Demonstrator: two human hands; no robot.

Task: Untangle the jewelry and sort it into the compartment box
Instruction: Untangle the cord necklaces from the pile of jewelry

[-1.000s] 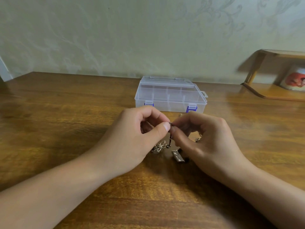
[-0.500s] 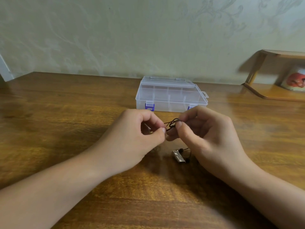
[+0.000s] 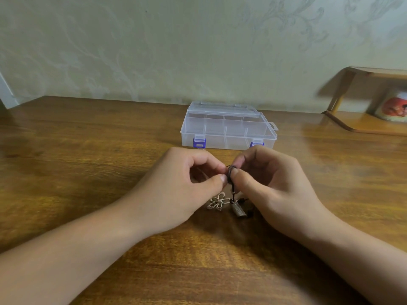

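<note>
A tangle of dark cord jewelry (image 3: 231, 173) is pinched between the fingertips of both hands, just above the wooden table. My left hand (image 3: 187, 188) grips it from the left, my right hand (image 3: 271, 186) from the right. Below the pinch hang a silver flower pendant (image 3: 218, 201) and a silver bar pendant (image 3: 238, 209), both down at the table. The clear plastic compartment box (image 3: 229, 126) with purple latches stands closed just beyond my hands. Part of the cord is hidden under my right palm.
The wooden table (image 3: 88, 155) runs to a patterned wall at the back. A small wooden shelf (image 3: 361, 124) with a printed mug (image 3: 393, 106) stands at the far right.
The flower pendant, hidden half a second ago, has dropped back into sight below my fingers. My hands stay together, with small shifts of the fingers on the cord.
</note>
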